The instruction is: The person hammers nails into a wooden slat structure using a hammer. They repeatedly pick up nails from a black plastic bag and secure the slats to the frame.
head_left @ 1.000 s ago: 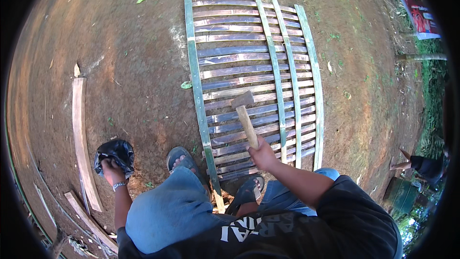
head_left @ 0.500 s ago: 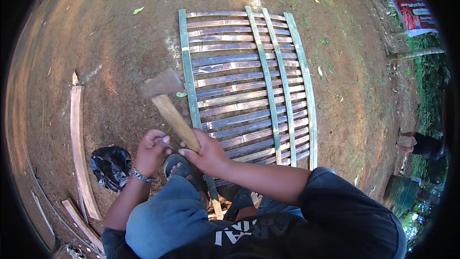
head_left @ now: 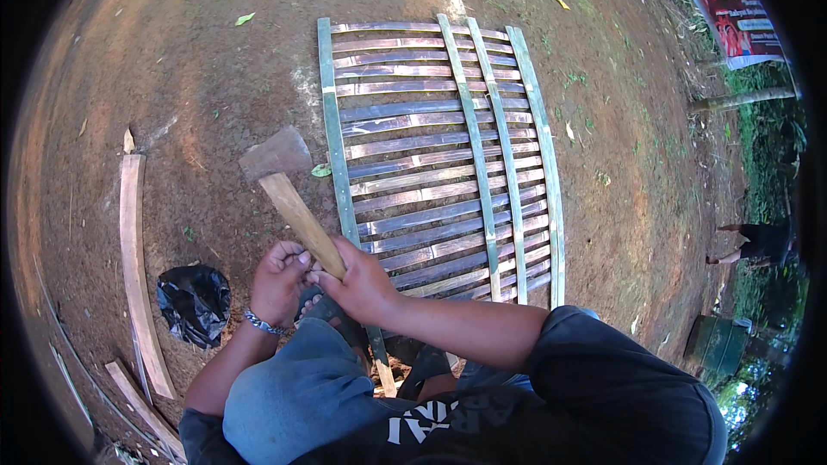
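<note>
My right hand (head_left: 357, 282) grips the wooden handle of a hatchet (head_left: 303, 226), its dull metal head up and to the left over the bare ground. Close against it, my left hand (head_left: 281, 280) has its thumb and fingertips pinched together; anything between them is too small to make out. Just beyond my hands lies a panel of bamboo slats (head_left: 413, 159). Many dark and tan crosswise slats are woven or fastened to long green strips. One of my sandaled feet (head_left: 332, 314) is beside the panel's near left strip.
A black plastic bag (head_left: 194, 306) lies left of my left hand. Farther left are a long wooden plank (head_left: 135, 267) and a shorter plank (head_left: 142, 405). At the right edge are a green container (head_left: 717, 344), a red banner (head_left: 736, 13) and a person (head_left: 762, 241).
My left fingertips have come closer to my right hand. The hatchet and my right hand have shifted slightly left and down in the picture. The person at the right has changed posture.
</note>
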